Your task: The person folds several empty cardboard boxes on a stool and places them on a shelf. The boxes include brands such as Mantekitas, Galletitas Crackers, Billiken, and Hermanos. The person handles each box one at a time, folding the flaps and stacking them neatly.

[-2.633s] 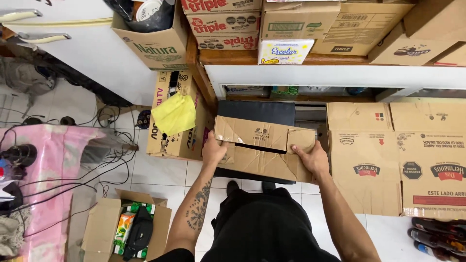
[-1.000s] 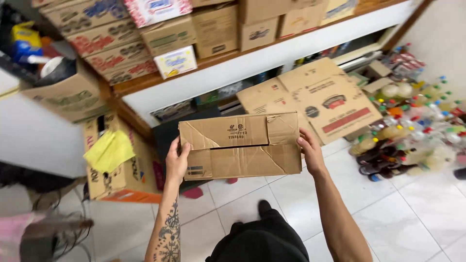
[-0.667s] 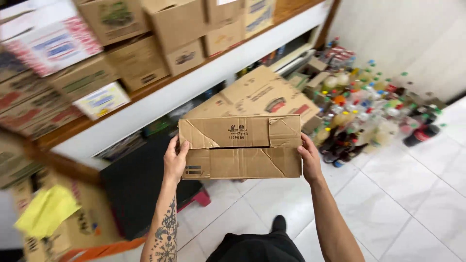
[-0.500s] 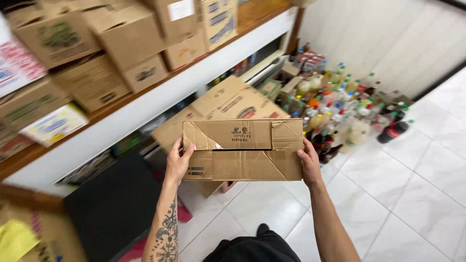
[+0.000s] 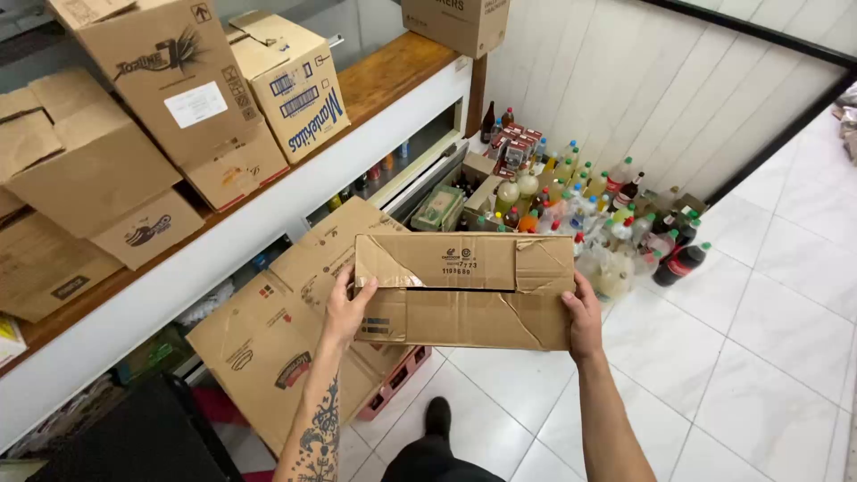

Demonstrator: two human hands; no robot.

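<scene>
Both arms reach forward. The left hand [image 5: 346, 308] and right hand [image 5: 585, 314] each grip one end of a closed cardboard box [image 5: 464, 290], held level above the tiled floor [image 5: 759, 357].

Held carton [image 5: 464, 290] plain brown w/ black print; floor tiles [image 5: 759, 357] white; bottles [image 5: 589, 210] mixed green/orange/red caps.

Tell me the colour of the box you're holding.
Plain brown cardboard box, creased, with small dark print on its top flap; the head view shows it.
</scene>
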